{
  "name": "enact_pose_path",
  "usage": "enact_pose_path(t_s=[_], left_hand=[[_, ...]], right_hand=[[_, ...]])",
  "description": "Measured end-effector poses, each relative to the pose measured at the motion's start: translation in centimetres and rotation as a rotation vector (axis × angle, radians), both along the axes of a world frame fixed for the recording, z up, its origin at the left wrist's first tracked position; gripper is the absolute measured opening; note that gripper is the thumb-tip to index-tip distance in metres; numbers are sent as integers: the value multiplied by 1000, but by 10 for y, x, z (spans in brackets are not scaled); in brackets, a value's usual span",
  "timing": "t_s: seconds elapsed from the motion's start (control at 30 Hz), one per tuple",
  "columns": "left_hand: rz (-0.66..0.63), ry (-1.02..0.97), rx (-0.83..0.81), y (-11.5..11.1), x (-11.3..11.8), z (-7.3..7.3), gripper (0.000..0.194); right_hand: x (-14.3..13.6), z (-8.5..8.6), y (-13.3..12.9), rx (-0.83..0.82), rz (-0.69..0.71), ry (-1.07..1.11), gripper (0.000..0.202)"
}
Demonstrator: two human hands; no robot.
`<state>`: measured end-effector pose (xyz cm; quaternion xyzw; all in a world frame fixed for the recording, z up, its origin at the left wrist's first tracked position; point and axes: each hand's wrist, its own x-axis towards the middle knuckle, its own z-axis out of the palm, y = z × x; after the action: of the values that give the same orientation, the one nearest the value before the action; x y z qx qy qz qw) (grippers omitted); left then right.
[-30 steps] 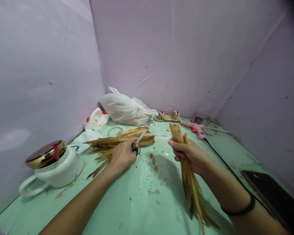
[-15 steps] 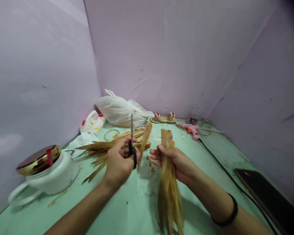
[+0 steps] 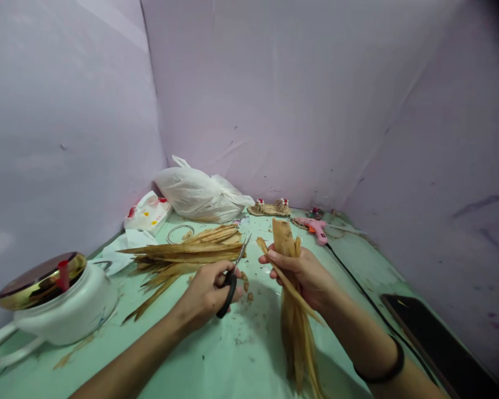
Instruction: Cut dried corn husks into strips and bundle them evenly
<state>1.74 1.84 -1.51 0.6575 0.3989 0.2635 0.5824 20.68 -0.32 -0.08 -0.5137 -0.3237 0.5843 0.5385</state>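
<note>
My left hand is closed round the black handles of a pair of scissors, whose blades point up and away to the right. A bundle of dried husk strips hangs from my right hand, the thumb pressed across its front. One narrow loose strip lies slantwise over the bundle under that thumb. Left of the scissors, a pile of dried husks spreads on the green table. Small brown scraps lie between my hands.
At left stands a white pot with a gold-rimmed lid. A white plastic bag, a tissue pack and woven slippers sit at the back. A pink glue gun and a black phone are at right.
The loose strip has gone from beside my left hand to under my right thumb. My left hand has lowered slightly, and the scissors have tilted right. The view has shifted slightly right.
</note>
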Motion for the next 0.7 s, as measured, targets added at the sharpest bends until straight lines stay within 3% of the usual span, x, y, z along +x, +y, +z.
enact_pose_path(t_s=[0.1,0.2,0.33,0.57,0.7], left_hand=[[-106,4,-76,5,-3,-2,25],[-140,-16,-51,4,-1,-6,27],[-134,4,-6,3,0,-8,25],[-93,-9,-83,3,2,0,25],[-40,33,-163,1,6,0,45]], right_hand=[[11,1,2,82,56,-112,32],[13,-3,2,98,137,-185,28],[6,-4,-1,86,195,-215,25],[3,-1,-1,82,166,-219,25],[6,-3,0,86,179,-197,24]])
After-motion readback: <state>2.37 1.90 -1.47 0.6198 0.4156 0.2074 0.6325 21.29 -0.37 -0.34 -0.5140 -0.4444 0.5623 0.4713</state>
